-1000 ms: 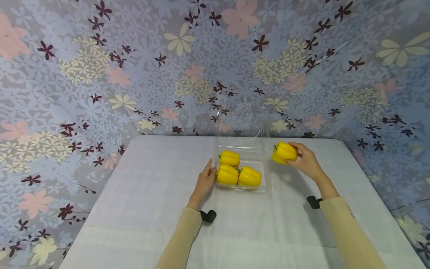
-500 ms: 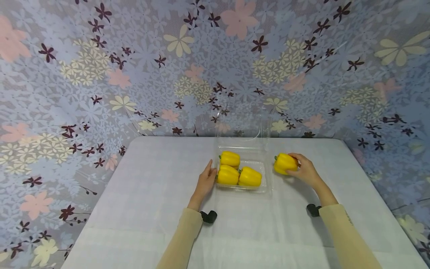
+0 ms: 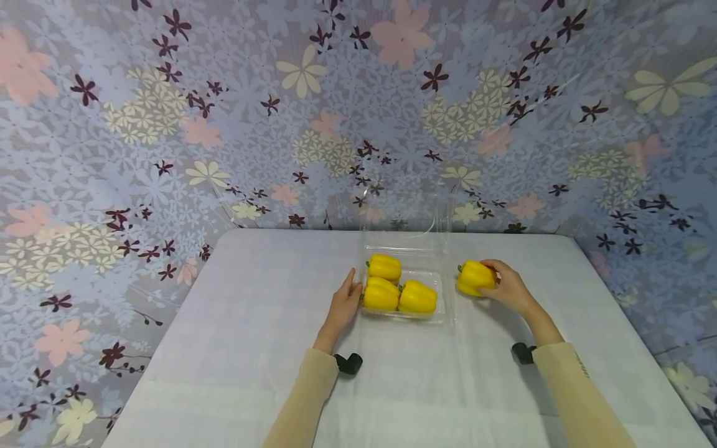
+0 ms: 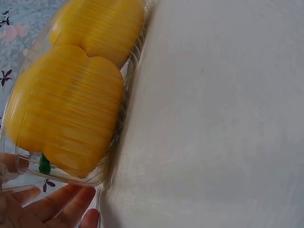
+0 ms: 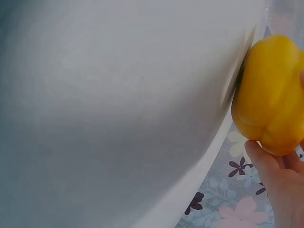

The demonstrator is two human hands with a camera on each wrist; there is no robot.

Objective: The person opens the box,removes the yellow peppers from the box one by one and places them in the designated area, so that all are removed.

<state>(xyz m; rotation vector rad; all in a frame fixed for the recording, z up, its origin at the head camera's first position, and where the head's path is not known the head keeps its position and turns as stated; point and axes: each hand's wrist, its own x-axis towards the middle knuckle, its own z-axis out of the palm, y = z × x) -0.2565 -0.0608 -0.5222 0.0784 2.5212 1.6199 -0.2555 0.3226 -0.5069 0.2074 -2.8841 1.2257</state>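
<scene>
Three yellow bell peppers [image 3: 417, 298] lie in a clear plastic clamshell box [image 3: 439, 316], two along its left side and one at front right. My left hand [image 3: 343, 305] is at the box's left end; in the left wrist view its fingers [image 4: 61, 204] touch the end wall, fairly straight. To the right of the box, my right hand [image 3: 508, 287] grips another yellow bell pepper [image 3: 473, 278] between thumb and fingers, its green stem facing left. In the right wrist view this bell pepper [image 5: 270, 95] is low at the white surface; I cannot tell whether it rests on it.
The clear lid [image 3: 400, 214] of the box stands raised at the back, against the flowered backdrop [image 3: 302, 124]. A white cloth covers the table [image 3: 235, 348]. A black wrist mount [image 3: 350, 364] sticks out from each sleeve.
My right hand has lowered the bell pepper toward the table beside the box, with little movement in the last half second. The left hand stays at the box.
</scene>
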